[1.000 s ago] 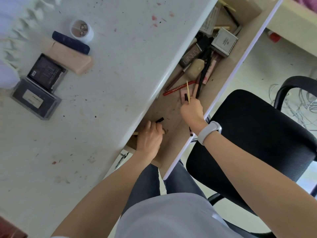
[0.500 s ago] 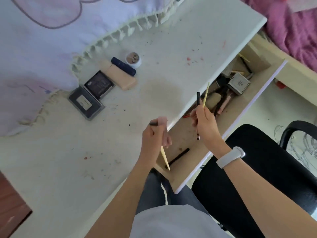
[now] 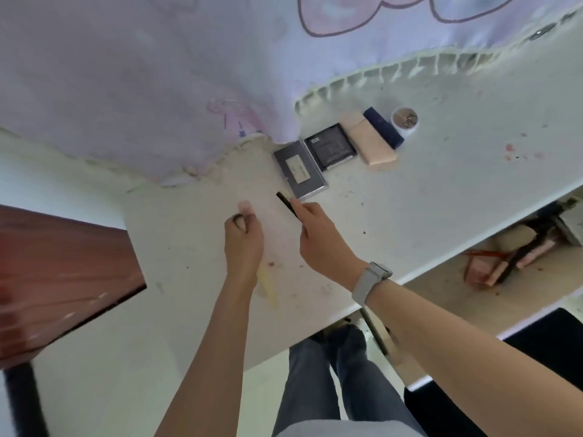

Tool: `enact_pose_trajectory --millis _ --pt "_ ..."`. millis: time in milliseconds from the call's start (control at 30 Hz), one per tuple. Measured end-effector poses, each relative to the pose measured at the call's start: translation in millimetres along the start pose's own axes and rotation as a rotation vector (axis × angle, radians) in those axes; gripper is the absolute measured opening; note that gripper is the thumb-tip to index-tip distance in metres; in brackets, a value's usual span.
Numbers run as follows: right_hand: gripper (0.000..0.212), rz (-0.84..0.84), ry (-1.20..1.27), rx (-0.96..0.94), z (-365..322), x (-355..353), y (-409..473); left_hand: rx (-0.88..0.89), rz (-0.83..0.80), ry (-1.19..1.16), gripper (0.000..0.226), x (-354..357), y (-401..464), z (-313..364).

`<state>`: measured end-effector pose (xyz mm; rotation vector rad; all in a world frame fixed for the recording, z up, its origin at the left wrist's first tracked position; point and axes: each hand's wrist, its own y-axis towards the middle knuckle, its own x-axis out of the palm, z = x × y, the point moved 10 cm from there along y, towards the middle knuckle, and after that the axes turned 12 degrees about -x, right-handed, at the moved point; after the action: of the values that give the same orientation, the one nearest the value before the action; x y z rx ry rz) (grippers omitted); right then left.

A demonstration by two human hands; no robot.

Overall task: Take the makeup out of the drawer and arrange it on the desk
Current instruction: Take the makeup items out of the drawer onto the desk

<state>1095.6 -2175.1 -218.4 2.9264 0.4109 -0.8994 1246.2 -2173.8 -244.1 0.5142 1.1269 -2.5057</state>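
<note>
Both hands are over the white desk (image 3: 441, 190) at mid-frame, each carrying slim makeup sticks. The left hand (image 3: 243, 239) is curled into a loose fist around a blurred bundle: a pale pink tip (image 3: 245, 205) pokes out above the knuckles and a yellowish stick (image 3: 268, 287) trails below the wrist; how many pieces it holds cannot be told. The right hand (image 3: 318, 238) pinches a thin black pencil (image 3: 286, 203) between thumb and fingers, its tip pointing toward the grey compact (image 3: 299, 170) just above. A second pale sliver seems to lie beside the pencil, too blurred to be sure.

In the upper centre of the frame, a row is already laid out: the grey compact, a black palette (image 3: 332, 146), a peach tube (image 3: 369, 140), a navy stick (image 3: 383, 127) and a small round jar (image 3: 405, 120). More makeup remains in the open drawer (image 3: 520, 257) at right.

These pencils look light, stiff and smooth, so they are likely to roll once released and slip if bunched. Holding each near its middle, and laying it flat parallel to the compact's edge, should keep it from wandering. Points and caps are probably the fragile parts.
</note>
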Motion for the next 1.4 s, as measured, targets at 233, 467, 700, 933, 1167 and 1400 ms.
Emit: enact_pose_trajectory --millis 233,467,700,933,1167,1400 --pt "0.050 0.050 -0.272 0.026 -15 14 38 -0.047 -0.076 -0.100 0.038 3 24 28" --pt "0.033 0.091 -0.553 -0.059 -27 11 19 0.238 -0.041 0.221 0.060 -6 20 43" --pt "0.041 -0.040 -0.673 -0.225 -15 16 -21 0.625 -0.017 0.672 0.060 19 25 62" --pt "0.049 -0.126 -0.758 -0.265 -19 26 -9 0.735 0.022 0.567 0.053 15 22 69" --pt "0.043 -0.089 -0.853 -0.230 -19 20 4 0.614 0.169 0.612 0.051 -2 43 54" --pt "0.043 -0.106 -0.837 -0.210 -19 22 8 0.737 0.144 0.735 0.055 21 43 74"
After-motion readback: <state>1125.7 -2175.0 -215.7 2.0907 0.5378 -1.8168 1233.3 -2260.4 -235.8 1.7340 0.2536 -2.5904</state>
